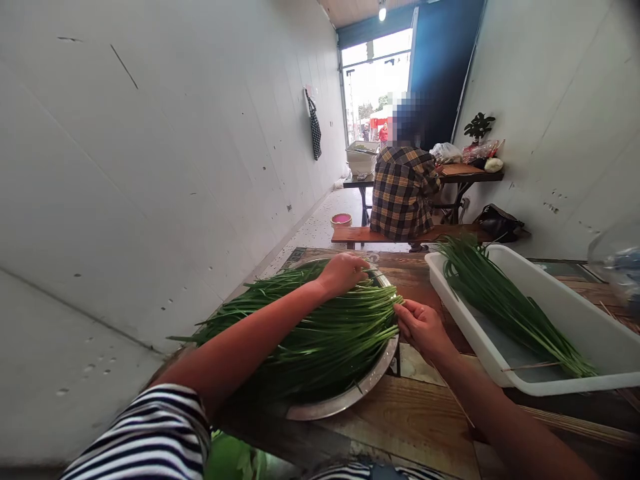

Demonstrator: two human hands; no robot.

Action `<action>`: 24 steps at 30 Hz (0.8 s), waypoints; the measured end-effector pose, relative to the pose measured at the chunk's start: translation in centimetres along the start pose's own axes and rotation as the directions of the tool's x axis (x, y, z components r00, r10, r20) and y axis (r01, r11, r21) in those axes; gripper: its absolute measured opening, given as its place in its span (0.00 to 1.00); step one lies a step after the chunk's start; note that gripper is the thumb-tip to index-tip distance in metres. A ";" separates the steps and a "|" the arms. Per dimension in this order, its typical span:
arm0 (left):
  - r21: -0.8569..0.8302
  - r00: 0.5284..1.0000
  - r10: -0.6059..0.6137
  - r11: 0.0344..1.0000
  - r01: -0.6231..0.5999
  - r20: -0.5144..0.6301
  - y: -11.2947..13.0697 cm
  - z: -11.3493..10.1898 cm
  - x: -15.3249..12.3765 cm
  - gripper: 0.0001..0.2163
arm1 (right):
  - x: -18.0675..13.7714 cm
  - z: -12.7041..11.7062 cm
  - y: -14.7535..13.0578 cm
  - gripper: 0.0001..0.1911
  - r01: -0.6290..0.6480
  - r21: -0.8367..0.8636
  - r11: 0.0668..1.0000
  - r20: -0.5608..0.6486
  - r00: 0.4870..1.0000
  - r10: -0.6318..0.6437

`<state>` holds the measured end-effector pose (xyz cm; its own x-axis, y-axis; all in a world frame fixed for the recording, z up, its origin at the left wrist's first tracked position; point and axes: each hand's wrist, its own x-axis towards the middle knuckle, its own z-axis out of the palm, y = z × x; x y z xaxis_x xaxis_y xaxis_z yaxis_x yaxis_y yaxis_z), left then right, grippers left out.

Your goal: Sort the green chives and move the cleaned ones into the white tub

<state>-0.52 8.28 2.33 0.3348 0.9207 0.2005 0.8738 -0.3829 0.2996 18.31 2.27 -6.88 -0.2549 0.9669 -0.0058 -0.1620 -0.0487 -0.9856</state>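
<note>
A large heap of green chives (320, 333) lies across a round metal basin (350, 397) on the wooden table. My left hand (344, 273) rests on top of the heap near its far side, fingers curled down into the stalks. At the basin's right rim, my right hand (420, 325) pinches the cut ends of a few chive stalks. A smaller bunch of chives (505, 303) lies inside a white plastic tray (550, 383) to the right.
The wooden table (415, 420) runs along a white wall on the left. Ahead, a person in a plaid shirt (403, 193) sits on a bench (360, 234) at another table. A pink bowl (341, 219) stands on the floor.
</note>
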 end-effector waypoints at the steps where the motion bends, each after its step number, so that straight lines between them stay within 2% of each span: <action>1: 0.013 1.000 -0.013 1.000 0.013 0.002 -0.2 0.2 0.1 0.13 | 0.0 0.0 0.0 0.19 0.002 -0.003 1.000 -0.001 1.000 -0.002; 6: 0.040 0.997 -0.074 0.997 0.072 0.036 -0.9 1.4 0.7 0.11 | 0.0 0.0 0.0 0.19 0.010 -0.021 1.000 -0.004 1.000 -0.010; 11: 0.163 0.998 -0.025 0.987 0.014 0.065 -0.9 1.8 0.7 0.10 | 0.1 -0.1 0.1 0.18 0.013 0.004 1.000 0.005 1.000 -0.013; 16: 0.273 0.997 -0.044 0.962 0.026 0.058 -0.6 1.7 0.6 0.11 | 0.1 -0.1 0.3 0.19 0.008 0.006 1.000 0.002 1.000 -0.008; 20: 0.290 0.995 -0.071 0.956 0.046 0.077 -0.6 1.6 0.7 0.10 | 0.1 -0.2 0.3 0.18 -0.003 0.021 1.000 0.006 1.000 0.003; 24: 0.284 0.995 -0.091 0.956 0.076 0.040 -0.5 1.5 0.6 0.11 | 0.0 -0.1 0.0 0.18 -0.014 0.026 1.000 0.015 1.000 0.014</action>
<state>-0.25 9.16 0.84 0.2673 0.9541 0.1348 0.9609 -0.2745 0.0372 18.42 2.32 -6.87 -0.2715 0.9623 -0.0167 -0.1835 -0.0688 -0.9806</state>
